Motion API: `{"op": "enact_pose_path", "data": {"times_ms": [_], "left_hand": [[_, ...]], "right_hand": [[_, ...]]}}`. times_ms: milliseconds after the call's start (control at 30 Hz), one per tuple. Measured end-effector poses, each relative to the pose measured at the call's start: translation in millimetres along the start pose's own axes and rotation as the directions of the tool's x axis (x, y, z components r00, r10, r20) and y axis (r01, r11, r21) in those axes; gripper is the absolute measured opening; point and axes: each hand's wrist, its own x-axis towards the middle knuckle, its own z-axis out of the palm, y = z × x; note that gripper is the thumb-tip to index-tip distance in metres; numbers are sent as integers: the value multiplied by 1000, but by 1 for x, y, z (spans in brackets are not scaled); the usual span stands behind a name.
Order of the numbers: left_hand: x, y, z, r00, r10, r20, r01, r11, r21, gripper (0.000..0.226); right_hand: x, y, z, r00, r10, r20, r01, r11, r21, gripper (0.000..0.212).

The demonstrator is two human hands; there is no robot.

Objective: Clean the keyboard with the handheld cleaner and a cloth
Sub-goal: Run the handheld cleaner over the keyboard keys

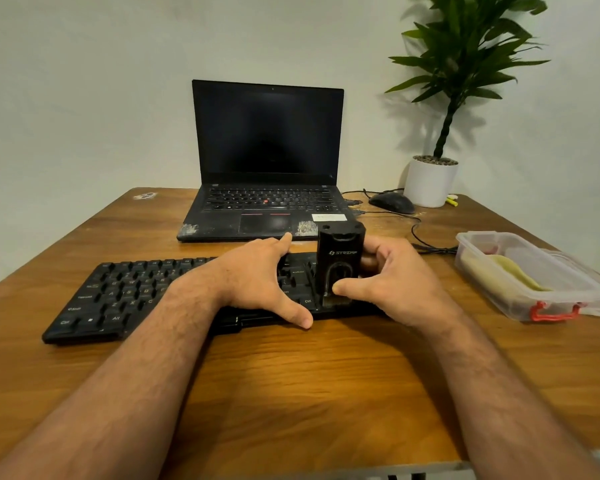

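A black keyboard (118,292) lies across the wooden table (291,393) in front of me. A black handheld cleaner (340,258) stands upright on the keyboard's right part, its lower end on the keys. My right hand (392,278) grips the cleaner, thumb on its front and fingers behind it. My left hand (260,275) rests spread on the keyboard's middle, thumb at the front edge, fingers at the back edge, holding it down. A yellow cloth (513,271) lies inside a clear plastic box (568,306) at the right.
An open black laptop (267,161) stands behind the keyboard. A black mouse (392,202) with its cable and a potted plant in a white pot (430,181) stand at the back right. The near table edge is just below my forearms.
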Motion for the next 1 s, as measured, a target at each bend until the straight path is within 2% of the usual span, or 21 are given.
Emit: {"op": "enact_pose_path", "data": {"times_ms": [133,200,267,300,433,567,800,900,1000], "left_hand": [[-1,0,0,1000,0,-3,0,1000,-4,149],[-1,0,0,1000,-2,-2,2,1000,-3,149],[0,1,0,1000,0,-2,0,1000,4,149],[-1,1,0,1000,2,-3,-2,1000,9,149],[-2,3,0,1000,-2,1,2,1000,11,146],[-1,1,0,1000,-9,5,8,1000,11,152],[-1,-3,0,1000,-10,5,10,1000,-8,158],[0,-3,0,1000,-9,9,9,1000,-2,157],[-1,-2,0,1000,-11,7,11,1000,9,156]], "right_hand": [[0,4,-14,988,41,-151,-48,998,-46,45],[0,3,-14,993,39,-114,-40,999,-5,46],[-1,3,-10,1000,27,0,-27,998,49,48],[0,4,-8,1000,21,9,-21,999,47,49],[3,5,-10,994,25,-109,-21,999,37,50],[1,3,-2,999,-6,33,2,993,118,50],[1,12,-26,990,86,-109,-84,996,26,43],[1,9,-20,993,70,-91,-65,996,55,46],[7,8,-4,993,11,-117,-14,1000,-24,49]]}}
